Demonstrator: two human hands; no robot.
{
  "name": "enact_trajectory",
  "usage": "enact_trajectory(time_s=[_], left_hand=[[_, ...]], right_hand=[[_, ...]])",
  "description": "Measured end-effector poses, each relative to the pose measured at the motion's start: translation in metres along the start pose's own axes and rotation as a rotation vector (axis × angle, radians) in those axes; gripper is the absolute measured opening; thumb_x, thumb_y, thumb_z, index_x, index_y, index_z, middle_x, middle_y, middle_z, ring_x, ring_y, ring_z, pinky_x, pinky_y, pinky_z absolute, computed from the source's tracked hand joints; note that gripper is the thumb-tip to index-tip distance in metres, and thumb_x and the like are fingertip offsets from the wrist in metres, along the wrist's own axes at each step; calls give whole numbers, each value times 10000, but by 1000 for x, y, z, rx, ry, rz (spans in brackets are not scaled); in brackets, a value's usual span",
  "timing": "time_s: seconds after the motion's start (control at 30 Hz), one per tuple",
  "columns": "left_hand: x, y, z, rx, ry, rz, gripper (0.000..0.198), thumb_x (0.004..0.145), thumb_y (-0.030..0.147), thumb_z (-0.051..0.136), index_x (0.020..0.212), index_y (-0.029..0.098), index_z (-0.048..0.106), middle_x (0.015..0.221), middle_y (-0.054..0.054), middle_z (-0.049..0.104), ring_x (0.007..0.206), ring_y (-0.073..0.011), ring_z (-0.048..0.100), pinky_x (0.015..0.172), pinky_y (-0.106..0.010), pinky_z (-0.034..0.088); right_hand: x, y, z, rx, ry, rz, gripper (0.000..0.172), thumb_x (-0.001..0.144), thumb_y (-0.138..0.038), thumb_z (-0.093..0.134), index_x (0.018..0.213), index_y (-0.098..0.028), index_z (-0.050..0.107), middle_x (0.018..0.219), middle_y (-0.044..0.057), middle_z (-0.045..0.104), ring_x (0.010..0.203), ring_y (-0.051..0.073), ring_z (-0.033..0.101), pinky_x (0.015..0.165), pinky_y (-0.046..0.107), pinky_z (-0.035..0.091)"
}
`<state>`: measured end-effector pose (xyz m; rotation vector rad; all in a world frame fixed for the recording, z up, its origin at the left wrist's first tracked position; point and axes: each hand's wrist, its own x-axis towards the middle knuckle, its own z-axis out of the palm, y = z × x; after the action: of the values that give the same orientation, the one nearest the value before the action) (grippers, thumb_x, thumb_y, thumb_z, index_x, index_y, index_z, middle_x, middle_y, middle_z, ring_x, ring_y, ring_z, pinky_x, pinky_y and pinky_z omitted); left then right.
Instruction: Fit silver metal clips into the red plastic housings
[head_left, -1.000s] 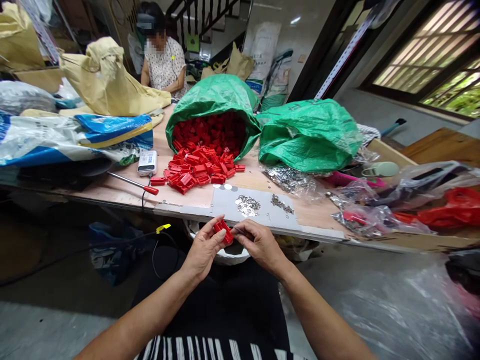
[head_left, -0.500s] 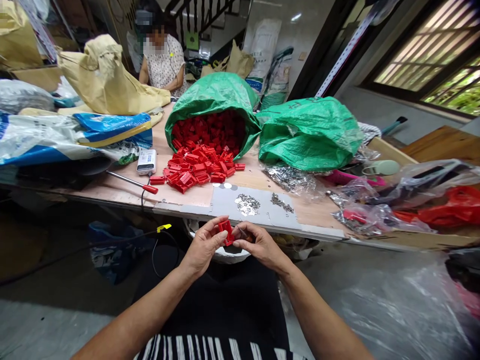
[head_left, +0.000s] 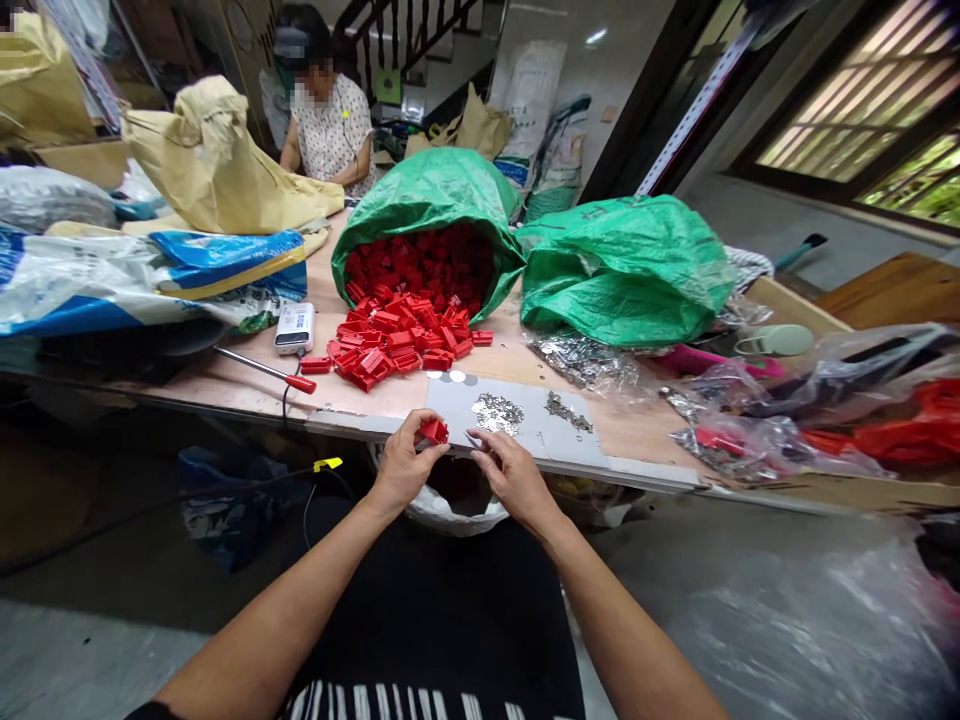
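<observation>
Red plastic part [head_left: 433,432] pinched between thumb and fingertips of the left hand [head_left: 405,465], held just above the near edge of a grey board [head_left: 540,435]. Right hand [head_left: 514,480] narrowly open, palm toward the part, fingers curled; its fingertips [head_left: 474,436] sit just beside the part, apparently not touching. Whether they pinch something very small: cannot tell.

Board lies on a plywood table [head_left: 225,383] and carries two small heaps of silver metal pieces [head_left: 496,412], the second [head_left: 568,411] to the right. White basin [head_left: 457,515] below the table edge, under the hands. Further out, a loose heap of red plastic parts [head_left: 394,340] spills from the mouth of a green woven sack [head_left: 427,190], which lies on its side, packed with more. Second green sack [head_left: 626,270] beside it, right. Clear plastic bag of silver pieces [head_left: 581,362] near the board. Red-handled screwdriver [head_left: 262,370] and white power bank [head_left: 294,327] left of the heap. Across the table, a co-worker [head_left: 330,130] sits facing this way, hands lowered, beside a tan paper sack [head_left: 217,165].
</observation>
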<state>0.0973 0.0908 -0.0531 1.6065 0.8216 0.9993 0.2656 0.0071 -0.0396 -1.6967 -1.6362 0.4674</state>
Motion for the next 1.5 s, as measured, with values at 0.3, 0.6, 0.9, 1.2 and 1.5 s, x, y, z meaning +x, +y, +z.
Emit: enact_trajectory(time_s=[0.3, 0.6, 0.9, 1.2, 1.5], left_hand=[[26, -23, -2, 228, -136, -9, 363, 715, 140, 660, 1063, 226, 607, 993, -3, 667, 880, -153, 628, 834, -264, 464], [29, -26, -4, 255, -189, 3, 438, 737, 166, 669, 1165, 246, 614, 1067, -13, 672, 940, -165, 626, 900, -281, 463], [31, -22, -3, 350, -171, 55, 427, 735, 146, 685, 1140, 263, 624, 1070, -18, 673, 992, -190, 604, 1040, -388, 382], [29, -22, -2, 297, -196, 32, 310, 764, 157, 631, 1067, 221, 611, 985, -2, 660, 891, -145, 619, 844, -259, 466], [23, -14, 1, 340, -160, 35, 277, 755, 178, 625, 1028, 211, 591, 967, -3, 652, 878, -146, 602, 834, -267, 450]], right_hand=[[21, 4, 9, -155, -38, -38, 165, 856, -205, 551, 994, -199, 642, 912, 47, 649, 838, 162, 588, 772, 281, 435], [25, 14, 10, -130, -100, -36, 162, 867, -198, 553, 991, -204, 656, 923, 46, 646, 858, 160, 591, 782, 274, 441], [28, 14, 10, -148, -107, -31, 148, 869, -175, 553, 972, -197, 656, 930, 44, 642, 871, 155, 596, 789, 264, 446], [32, -6, 12, -324, -146, 50, 136, 885, -163, 519, 942, -194, 639, 922, 38, 623, 854, 158, 595, 733, 246, 422], [23, -1, 20, -242, -114, 53, 181, 919, -216, 469, 1032, -212, 610, 943, 48, 598, 886, 172, 574, 760, 272, 424]])
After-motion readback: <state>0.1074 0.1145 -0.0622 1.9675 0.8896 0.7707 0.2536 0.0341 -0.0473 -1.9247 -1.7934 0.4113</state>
